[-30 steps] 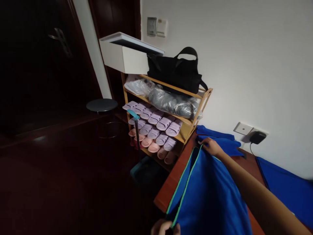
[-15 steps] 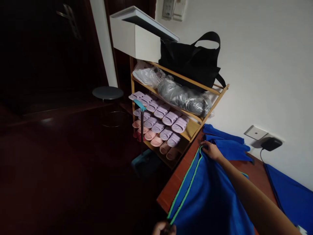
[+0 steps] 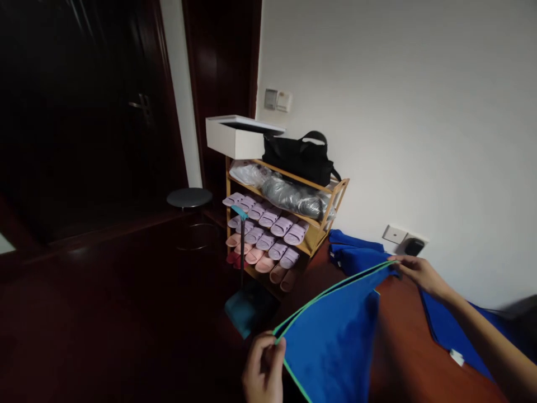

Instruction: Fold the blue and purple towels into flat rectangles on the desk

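A blue cloth (image 3: 335, 330) with bright green edging is stretched between my two hands, lifted above the reddish-brown table. My left hand (image 3: 265, 366), low in the view, pinches its near corner between thumb and fingers. Farther off to the right, my right hand (image 3: 422, 275) grips the other corner. Two green-edged layers run between the hands with a narrow gap, and the lower part of the cloth hangs out of view. Behind my right hand lies a pile of folded blue cloths (image 3: 356, 252). Another blue cloth (image 3: 448, 330) with a white tag lies flat under my right forearm.
The table (image 3: 403, 319) stands against a white wall with a socket and black plug (image 3: 413, 247). Beyond it is a wooden shoe rack (image 3: 316, 240) with slippers, a black bag (image 3: 297, 159) and a white box (image 3: 235, 140). A long-handled dustpan (image 3: 243, 308) and round stool (image 3: 189, 197) stand left.
Both hands have raised the cloth off the table, and its green edge now spans more level. My right hand moved rightward, my left upward. The camera view has tilted up.
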Tool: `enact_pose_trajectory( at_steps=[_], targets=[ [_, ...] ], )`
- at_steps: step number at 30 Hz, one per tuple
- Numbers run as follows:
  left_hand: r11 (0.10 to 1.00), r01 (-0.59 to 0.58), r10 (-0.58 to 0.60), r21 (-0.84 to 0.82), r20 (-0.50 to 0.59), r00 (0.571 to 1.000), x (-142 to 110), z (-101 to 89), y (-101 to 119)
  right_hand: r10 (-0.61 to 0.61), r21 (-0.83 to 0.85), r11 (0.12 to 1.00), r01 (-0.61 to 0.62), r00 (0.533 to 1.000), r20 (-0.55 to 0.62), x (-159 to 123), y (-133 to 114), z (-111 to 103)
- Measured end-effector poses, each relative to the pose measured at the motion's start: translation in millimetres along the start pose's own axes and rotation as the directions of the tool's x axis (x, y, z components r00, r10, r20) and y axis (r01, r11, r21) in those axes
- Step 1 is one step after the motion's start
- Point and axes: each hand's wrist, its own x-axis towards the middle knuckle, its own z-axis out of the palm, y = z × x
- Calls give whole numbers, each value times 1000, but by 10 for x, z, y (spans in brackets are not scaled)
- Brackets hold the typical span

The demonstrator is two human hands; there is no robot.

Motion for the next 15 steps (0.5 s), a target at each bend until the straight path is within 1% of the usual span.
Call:
enact_pose_trajectory(
  at_steps=[3,5,7,10,11,13,15],
  targets=[
    [993,-76,80,-89,38,996,200,-24,434,22,23,1000,-21,997,-72,-556,-231,-550],
    [980,-142,154,-140,83,985,321,7,752,36,48,998,-31,993,-114,-907,-386,-843],
    [963,-212,236,-168,138,962,414,67,1078,37,72,997,-27,988,-152,-1230,-528,-1081],
    [938,-278,318,-206,199,927,508,183,1540,35,95,995,-17,980,-198,-1649,-674,-1344],
    [936,-274,322,-220,232,918,535,225,1674,44,106,994,-21,975,-216,-1770,-698,-1408],
    [947,-199,280,-251,348,895,589,311,1893,72,141,989,-35,962,-264,-1980,-704,-1498],
    [965,-74,196,-253,502,842,646,395,2038,106,187,981,-49,945,-309,-2153,-662,-1541]
  ],
)
